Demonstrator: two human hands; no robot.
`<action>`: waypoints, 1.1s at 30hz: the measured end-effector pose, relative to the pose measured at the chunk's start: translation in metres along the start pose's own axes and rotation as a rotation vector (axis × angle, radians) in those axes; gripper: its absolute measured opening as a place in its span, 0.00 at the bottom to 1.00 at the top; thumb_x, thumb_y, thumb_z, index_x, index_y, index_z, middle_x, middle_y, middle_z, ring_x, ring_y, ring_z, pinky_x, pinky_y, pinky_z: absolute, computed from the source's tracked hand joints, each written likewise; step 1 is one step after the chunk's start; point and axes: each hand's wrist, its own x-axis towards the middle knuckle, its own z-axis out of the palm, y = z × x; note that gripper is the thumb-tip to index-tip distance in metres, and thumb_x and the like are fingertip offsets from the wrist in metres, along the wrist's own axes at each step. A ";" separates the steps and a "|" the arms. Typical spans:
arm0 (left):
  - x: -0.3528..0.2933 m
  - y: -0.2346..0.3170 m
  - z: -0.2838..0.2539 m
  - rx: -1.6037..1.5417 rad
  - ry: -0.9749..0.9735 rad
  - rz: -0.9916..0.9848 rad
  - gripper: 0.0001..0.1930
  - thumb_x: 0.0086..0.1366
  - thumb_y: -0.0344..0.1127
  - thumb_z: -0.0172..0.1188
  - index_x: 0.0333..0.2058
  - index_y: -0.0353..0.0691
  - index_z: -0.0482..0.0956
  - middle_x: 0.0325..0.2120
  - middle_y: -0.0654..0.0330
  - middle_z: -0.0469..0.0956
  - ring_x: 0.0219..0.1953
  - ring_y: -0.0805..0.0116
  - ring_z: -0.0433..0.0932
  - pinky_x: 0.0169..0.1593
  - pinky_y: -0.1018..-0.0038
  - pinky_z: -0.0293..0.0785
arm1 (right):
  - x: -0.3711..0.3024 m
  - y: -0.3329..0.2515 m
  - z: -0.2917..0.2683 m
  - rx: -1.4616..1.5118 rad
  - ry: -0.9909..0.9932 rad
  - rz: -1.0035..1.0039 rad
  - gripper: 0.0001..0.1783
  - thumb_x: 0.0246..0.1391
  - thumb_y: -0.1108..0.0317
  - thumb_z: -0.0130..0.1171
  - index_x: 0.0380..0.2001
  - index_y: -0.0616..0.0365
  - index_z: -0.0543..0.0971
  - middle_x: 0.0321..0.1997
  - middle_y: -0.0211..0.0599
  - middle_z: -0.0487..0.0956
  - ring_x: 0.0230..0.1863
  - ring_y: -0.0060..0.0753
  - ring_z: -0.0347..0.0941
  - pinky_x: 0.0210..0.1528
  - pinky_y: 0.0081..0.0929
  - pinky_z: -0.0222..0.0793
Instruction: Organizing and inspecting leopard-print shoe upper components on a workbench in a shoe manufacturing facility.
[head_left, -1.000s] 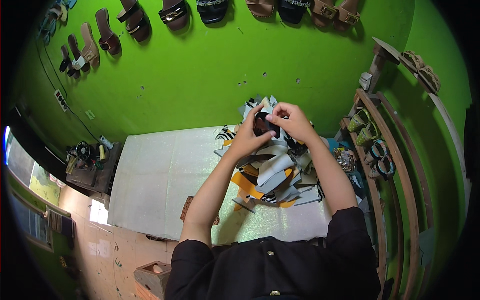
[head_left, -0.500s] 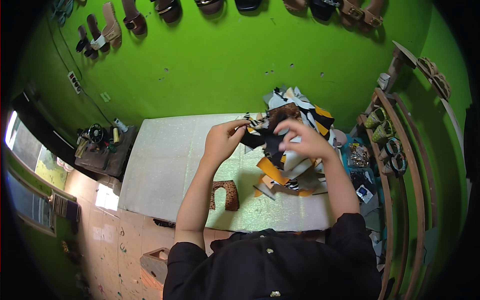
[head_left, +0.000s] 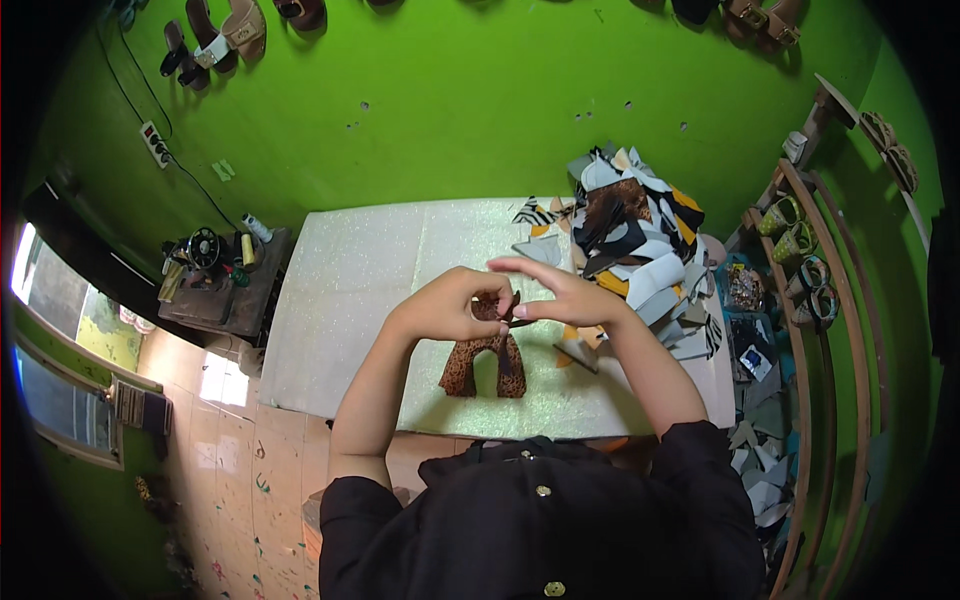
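Note:
In front of me my left hand (head_left: 445, 305) is closed, pinching a small brown leopard-print piece (head_left: 488, 306) of material. My right hand (head_left: 570, 298) meets it from the other side, thumb against the dark edge of the same piece and index finger stretched out above. Its other fingers are partly hidden. Just below both hands, an arch-shaped leopard-print cutout (head_left: 460, 368) lies on the pale, glittery table (head_left: 345, 290). A narrow dark part hangs down over that cutout; whether it belongs to the held piece I cannot tell.
A heap of mixed scraps (head_left: 650, 270) covers the table's right side. At left stands a small machine (head_left: 203, 248) with thread spools on a wooden stand (head_left: 225, 305). A wooden rack (head_left: 800, 400) with sandals is at right; more sandals (head_left: 235, 30) hang on the green wall.
Both hands have come from the scrap heap towards me and closed in on each other. The brown leopard-print piece is now between them, above the arch-shaped cutout. The view has shifted a little.

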 end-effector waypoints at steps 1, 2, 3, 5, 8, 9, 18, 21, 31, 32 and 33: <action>-0.002 -0.004 0.000 -0.044 -0.015 -0.061 0.11 0.49 0.30 0.67 0.31 0.39 0.75 0.21 0.66 0.74 0.26 0.76 0.72 0.31 0.76 0.68 | 0.005 0.009 0.008 0.210 -0.080 0.072 0.31 0.54 0.59 0.59 0.58 0.58 0.63 0.54 0.38 0.70 0.57 0.30 0.63 0.60 0.29 0.57; -0.007 -0.010 -0.002 -0.034 -0.036 -0.042 0.17 0.49 0.28 0.67 0.39 0.41 0.73 0.23 0.67 0.72 0.27 0.78 0.71 0.31 0.79 0.67 | 0.009 0.019 0.016 0.338 -0.112 0.102 0.26 0.55 0.59 0.59 0.53 0.59 0.67 0.50 0.34 0.72 0.53 0.25 0.65 0.56 0.26 0.60; -0.012 -0.015 -0.001 -0.042 -0.041 -0.047 0.17 0.49 0.28 0.67 0.39 0.41 0.73 0.23 0.67 0.72 0.27 0.78 0.71 0.31 0.79 0.67 | 0.011 0.031 0.022 0.466 -0.139 0.132 0.22 0.55 0.60 0.59 0.49 0.60 0.71 0.46 0.31 0.74 0.48 0.21 0.67 0.52 0.24 0.63; -0.022 -0.023 -0.002 -0.138 0.053 -0.161 0.20 0.50 0.27 0.67 0.43 0.41 0.72 0.24 0.66 0.73 0.29 0.78 0.72 0.32 0.80 0.69 | 0.007 0.050 0.032 0.308 -0.076 0.236 0.14 0.55 0.60 0.60 0.37 0.60 0.76 0.35 0.25 0.76 0.38 0.16 0.68 0.42 0.20 0.65; -0.044 -0.057 0.008 -0.296 0.063 -0.305 0.22 0.51 0.33 0.69 0.45 0.40 0.73 0.24 0.65 0.74 0.26 0.76 0.72 0.32 0.76 0.70 | -0.001 0.070 0.063 0.433 0.122 0.287 0.12 0.54 0.62 0.60 0.32 0.60 0.77 0.29 0.23 0.75 0.32 0.14 0.68 0.36 0.18 0.64; -0.049 -0.070 0.013 -0.388 0.056 -0.439 0.20 0.52 0.33 0.68 0.44 0.38 0.74 0.23 0.65 0.74 0.26 0.76 0.72 0.32 0.76 0.71 | -0.005 0.080 0.071 0.452 0.215 0.326 0.12 0.54 0.62 0.60 0.33 0.60 0.76 0.29 0.23 0.75 0.31 0.13 0.68 0.34 0.17 0.65; -0.077 -0.188 0.090 -0.259 0.330 -0.641 0.14 0.57 0.41 0.64 0.29 0.34 0.79 0.23 0.59 0.78 0.27 0.73 0.75 0.31 0.76 0.70 | -0.013 0.166 0.168 0.196 0.743 0.522 0.08 0.56 0.67 0.57 0.32 0.62 0.75 0.18 0.26 0.74 0.20 0.13 0.67 0.20 0.17 0.61; -0.073 -0.208 0.107 -0.140 0.423 -0.625 0.16 0.55 0.43 0.66 0.27 0.34 0.78 0.21 0.53 0.78 0.24 0.69 0.76 0.30 0.74 0.70 | -0.018 0.182 0.179 -0.078 0.780 0.612 0.12 0.55 0.62 0.58 0.27 0.61 0.75 0.15 0.31 0.72 0.18 0.20 0.67 0.21 0.24 0.60; -0.055 -0.226 0.116 0.225 0.478 -0.651 0.19 0.52 0.48 0.66 0.29 0.35 0.76 0.23 0.53 0.77 0.26 0.60 0.77 0.33 0.66 0.70 | -0.021 0.205 0.171 -0.703 0.695 0.727 0.14 0.53 0.55 0.56 0.25 0.54 0.76 0.25 0.36 0.76 0.32 0.38 0.70 0.44 0.39 0.53; -0.056 -0.224 0.115 0.445 0.484 -0.597 0.20 0.52 0.48 0.66 0.33 0.36 0.77 0.28 0.52 0.78 0.30 0.59 0.77 0.35 0.65 0.71 | -0.019 0.201 0.170 -0.701 0.694 0.729 0.14 0.53 0.55 0.56 0.25 0.54 0.76 0.25 0.36 0.76 0.32 0.38 0.70 0.44 0.39 0.53; -0.057 -0.224 0.115 0.445 0.482 -0.598 0.20 0.52 0.48 0.66 0.33 0.36 0.77 0.28 0.52 0.78 0.30 0.59 0.77 0.35 0.65 0.71 | -0.016 0.196 0.169 -0.733 0.680 0.770 0.13 0.52 0.55 0.56 0.31 0.53 0.76 0.35 0.37 0.74 0.39 0.38 0.68 0.46 0.41 0.53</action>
